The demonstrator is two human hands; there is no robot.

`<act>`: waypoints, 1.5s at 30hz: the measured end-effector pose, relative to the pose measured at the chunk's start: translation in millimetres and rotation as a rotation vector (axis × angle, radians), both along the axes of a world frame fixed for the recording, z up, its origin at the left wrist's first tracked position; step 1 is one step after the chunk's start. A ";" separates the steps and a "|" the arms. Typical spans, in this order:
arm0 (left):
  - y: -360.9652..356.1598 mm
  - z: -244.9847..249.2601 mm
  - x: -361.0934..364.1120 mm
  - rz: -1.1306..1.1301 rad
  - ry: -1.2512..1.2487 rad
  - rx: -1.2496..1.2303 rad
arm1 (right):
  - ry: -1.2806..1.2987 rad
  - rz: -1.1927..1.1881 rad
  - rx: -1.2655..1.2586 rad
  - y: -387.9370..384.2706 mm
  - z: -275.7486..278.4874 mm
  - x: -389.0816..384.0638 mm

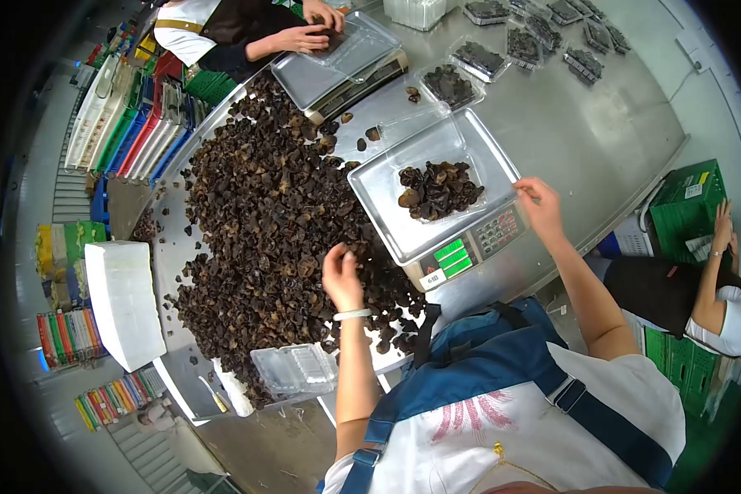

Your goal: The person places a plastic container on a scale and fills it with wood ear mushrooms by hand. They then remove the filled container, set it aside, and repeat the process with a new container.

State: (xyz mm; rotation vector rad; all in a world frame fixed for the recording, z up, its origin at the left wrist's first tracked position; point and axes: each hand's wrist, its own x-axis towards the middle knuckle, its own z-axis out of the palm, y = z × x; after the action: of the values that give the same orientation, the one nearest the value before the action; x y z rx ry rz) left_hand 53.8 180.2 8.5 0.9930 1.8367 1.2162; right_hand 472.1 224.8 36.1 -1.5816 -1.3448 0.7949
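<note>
My left hand (342, 278), a pale band at its wrist, hangs over the right side of a large pile of dark wood ear mushrooms (272, 214). Its fingers are curled towards the thumb; whatever they pinch is too small to make out. At the right corner of a metal tray (473, 125), my right hand (540, 206) has its fingertips closed on the rim. The tray lies on a digital scale (477, 244) with green displays. On it sits an open clear plastic clamshell box (479, 165) with a heap of mushrooms (440, 191) inside.
A co-worker's hands (309, 34) handle mushrooms at a second scale (362, 86). Several filled clear boxes (523, 45) stand at the back. An unfilled clamshell (295, 369) lies at the near edge, a white foam box (123, 305) at left. Another person (683, 288) is at right beside green crates (687, 202).
</note>
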 end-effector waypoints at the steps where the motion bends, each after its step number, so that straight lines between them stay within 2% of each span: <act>1: -4.3 0.6 -12.0 0.061 0.017 -0.043 | -0.017 -0.021 0.001 -1.9 -0.1 4.1; 3: 0.3 -5.3 -22.4 0.062 0.054 0.038 | -0.044 -0.064 -0.011 -7.2 -2.8 9.0; 5: 17.6 13.8 -3.9 -0.022 0.293 0.161 | -0.004 -0.030 0.068 -1.1 -1.7 -1.5; 8: 47.7 35.0 42.6 -0.219 0.471 0.118 | -0.056 0.040 0.171 26.7 0.8 -33.6; 10: 63.2 27.1 73.0 -0.367 0.639 0.206 | -0.088 0.022 0.095 43.6 13.0 -65.9; 11: 68.3 19.1 90.9 -0.402 0.603 0.215 | -0.227 0.059 0.199 54.3 8.0 -76.4; 13: 72.0 20.0 118.7 -0.567 0.697 0.199 | -0.503 0.136 0.403 76.2 -9.0 -87.2; 16: 67.4 35.2 124.7 -0.453 0.747 0.240 | -0.443 0.125 0.253 92.9 -10.3 -84.6; 17: 64.1 39.2 116.7 -0.360 0.772 0.350 | -0.316 0.046 0.317 93.5 -8.5 -83.3; 19: 50.8 52.6 96.9 -0.366 0.276 0.248 | 0.029 0.074 0.186 70.4 44.4 -94.3; 20: 37.3 59.0 89.0 -0.392 -0.036 0.001 | 0.080 0.173 0.146 54.2 53.9 -104.3; 21: 22.7 74.7 91.6 -0.341 -0.626 -0.061 | -0.008 0.316 0.317 37.6 51.2 -115.6; 22: 5.7 79.6 83.9 -0.335 -0.913 -0.133 | -0.036 0.507 0.361 20.3 53.2 -128.4; 23: -12.9 82.1 77.0 -0.330 -1.209 -0.194 | -0.088 0.708 0.225 0.8 41.7 -140.3; 24: -36.8 65.7 67.4 -0.304 -1.195 -0.246 | -0.077 0.852 0.213 -21.4 30.1 -155.4; 25: -65.1 39.2 55.4 -0.283 -1.184 -0.300 | -0.064 0.920 0.221 -36.0 32.2 -166.3; 26: -94.0 23.6 38.6 -0.363 -1.251 -0.248 | -0.031 0.917 0.124 -52.1 31.2 -172.3; 29: -202.4 -9.9 -11.9 0.025 -0.976 -0.341 | 0.109 0.975 -0.312 -66.0 19.0 -181.1; 32: -329.2 -50.4 -82.6 0.437 -0.655 -0.451 | -0.074 1.096 -0.213 -65.6 -5.0 -182.9; 33: -362.4 -55.6 -105.2 0.466 -0.406 -0.669 | -0.126 1.136 -0.218 -68.6 -9.4 -180.7; 34: -400.9 -63.1 -121.5 0.079 0.452 -0.899 | -0.168 1.208 -0.162 -72.6 -13.0 -180.2; 35: -346.6 5.9 -81.8 0.071 0.738 -1.518 | -0.217 1.272 -0.104 -74.7 -16.7 -180.5; 36: -365.5 -8.3 -99.6 -0.034 0.837 -1.533 | -0.280 1.350 -0.016 -77.9 -22.5 -180.4; 37: -365.5 -9.9 -102.6 0.018 0.852 -1.291 | -0.381 1.405 0.083 -80.5 -24.2 -178.9; 39: -342.1 -32.0 -121.4 0.042 0.327 -0.806 | -0.404 1.363 0.142 -83.6 -24.0 -172.5; 40: -289.4 -1.9 -94.4 0.067 0.144 -0.577 | -0.385 1.233 0.177 -82.3 -21.3 -166.6; 41: -254.9 0.1 -81.9 -0.036 0.269 -0.403 | -0.363 1.104 0.213 -78.9 -16.7 -157.8; 42: -208.7 21.0 -62.4 -0.083 0.273 -0.311 | -0.339 0.973 0.247 -75.0 -12.5 -147.6; 43: -167.0 35.0 -45.5 -0.057 0.295 -0.328 | -0.354 0.804 0.206 -68.8 -9.6 -133.7; 44: -135.7 10.7 -46.3 -0.114 0.352 -0.080 | -0.276 0.564 0.116 -61.3 -8.1 -120.1; 45: -99.8 4.9 -35.3 -0.075 0.253 -0.044 | -0.337 0.437 0.144 -48.6 -2.8 -102.3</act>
State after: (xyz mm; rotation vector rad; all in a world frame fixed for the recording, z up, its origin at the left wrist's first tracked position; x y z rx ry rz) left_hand 18.5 80.4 13.4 1.2253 1.9893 1.0398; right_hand 369.9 176.2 33.3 -1.3638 -1.9909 0.6827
